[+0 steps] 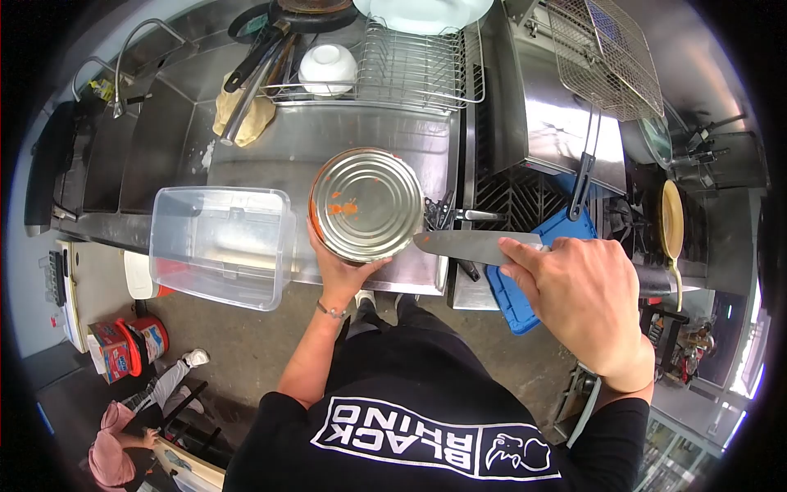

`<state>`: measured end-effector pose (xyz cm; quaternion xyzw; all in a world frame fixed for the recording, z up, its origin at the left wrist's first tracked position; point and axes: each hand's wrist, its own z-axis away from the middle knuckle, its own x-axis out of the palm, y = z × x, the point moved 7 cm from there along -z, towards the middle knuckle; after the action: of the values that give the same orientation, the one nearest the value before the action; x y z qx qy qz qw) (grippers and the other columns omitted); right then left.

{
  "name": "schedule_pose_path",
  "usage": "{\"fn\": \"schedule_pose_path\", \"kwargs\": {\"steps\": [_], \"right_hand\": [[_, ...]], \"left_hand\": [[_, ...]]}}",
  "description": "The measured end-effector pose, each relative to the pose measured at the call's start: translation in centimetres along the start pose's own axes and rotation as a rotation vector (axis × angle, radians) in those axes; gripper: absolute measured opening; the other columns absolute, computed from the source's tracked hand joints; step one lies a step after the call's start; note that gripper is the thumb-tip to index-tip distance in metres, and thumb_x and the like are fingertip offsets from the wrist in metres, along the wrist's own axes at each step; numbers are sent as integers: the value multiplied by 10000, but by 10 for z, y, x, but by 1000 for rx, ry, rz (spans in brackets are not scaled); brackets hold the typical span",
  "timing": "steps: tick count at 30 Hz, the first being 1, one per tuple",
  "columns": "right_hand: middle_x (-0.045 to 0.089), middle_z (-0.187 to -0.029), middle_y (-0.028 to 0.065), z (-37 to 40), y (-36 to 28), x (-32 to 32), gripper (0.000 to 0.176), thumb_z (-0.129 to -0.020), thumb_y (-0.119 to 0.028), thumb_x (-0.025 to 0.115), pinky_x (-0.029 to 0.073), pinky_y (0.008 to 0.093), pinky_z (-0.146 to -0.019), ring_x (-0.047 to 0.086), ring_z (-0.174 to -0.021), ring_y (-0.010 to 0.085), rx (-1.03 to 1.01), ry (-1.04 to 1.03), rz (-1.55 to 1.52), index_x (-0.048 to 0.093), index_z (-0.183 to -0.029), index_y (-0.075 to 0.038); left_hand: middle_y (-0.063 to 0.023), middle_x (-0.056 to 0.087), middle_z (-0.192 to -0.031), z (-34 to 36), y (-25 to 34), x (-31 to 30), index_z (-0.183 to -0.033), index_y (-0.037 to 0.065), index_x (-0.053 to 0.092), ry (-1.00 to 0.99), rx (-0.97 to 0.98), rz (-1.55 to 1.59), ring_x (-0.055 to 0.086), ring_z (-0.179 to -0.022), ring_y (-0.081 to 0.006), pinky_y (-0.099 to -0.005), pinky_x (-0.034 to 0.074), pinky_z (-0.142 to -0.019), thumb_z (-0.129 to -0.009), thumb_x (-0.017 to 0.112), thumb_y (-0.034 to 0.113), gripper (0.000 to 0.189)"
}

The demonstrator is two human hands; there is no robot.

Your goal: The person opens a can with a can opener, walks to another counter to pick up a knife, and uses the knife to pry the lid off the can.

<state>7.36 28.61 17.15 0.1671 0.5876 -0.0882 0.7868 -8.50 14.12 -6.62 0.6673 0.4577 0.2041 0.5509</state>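
Note:
A large metal can [379, 205] with a ringed end facing me and orange smears on it is held over the steel counter. My left hand [340, 275] grips it from below, with the fingers around its left side. My right hand [586, 307] is closed around a kitchen knife [471, 247], the handle mostly hidden under the fingers. The blade points left, its tip close to the can's lower right rim. To the left of the can stands a clear plastic container [283, 246]. A blue plastic lid [512, 303] lies partly behind my right hand.
A wire dish rack [418, 70] with a white bowl [326, 66] stands at the back, a crumpled tan cloth [254, 121] beside it. Fryer baskets [607, 57] sit back right; sinks [156, 123] are at left. At lower left, another person [115, 447] works near a board.

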Motion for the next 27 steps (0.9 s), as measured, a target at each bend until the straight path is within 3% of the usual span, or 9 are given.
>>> {"fn": "schedule_pose_path", "kwargs": {"steps": [7,15,27], "right_hand": [[558,-502,81,1,0,-1,272,-911,-307,557,426,349,-419,595,-464,239,-3,36,21,696,-812,-96],[573,-530,70,2,2,1,227,-899,-295,570,428,343,-429,611,-498,230,10,2,27,668,-1036,-143],[593,-604,70,8,11,16,277,-875,-341,585,449,350,-484,604,-530,231,24,50,-18,676,-1095,-198]], "left_hand": [[-183,320,-1376,3,-6,0,-1419,-34,113,16,4,-6,370,-1282,-303,-427,298,-1087,-457,910,481,1351],[-182,307,-1375,2,-5,-1,-1414,-34,139,6,27,-95,360,-1282,-311,-431,285,-1091,-448,903,507,1345],[-181,297,-1377,2,-6,-1,-1414,-36,126,4,27,-83,355,-1282,-314,-428,289,-1087,-461,893,526,1346]]}}
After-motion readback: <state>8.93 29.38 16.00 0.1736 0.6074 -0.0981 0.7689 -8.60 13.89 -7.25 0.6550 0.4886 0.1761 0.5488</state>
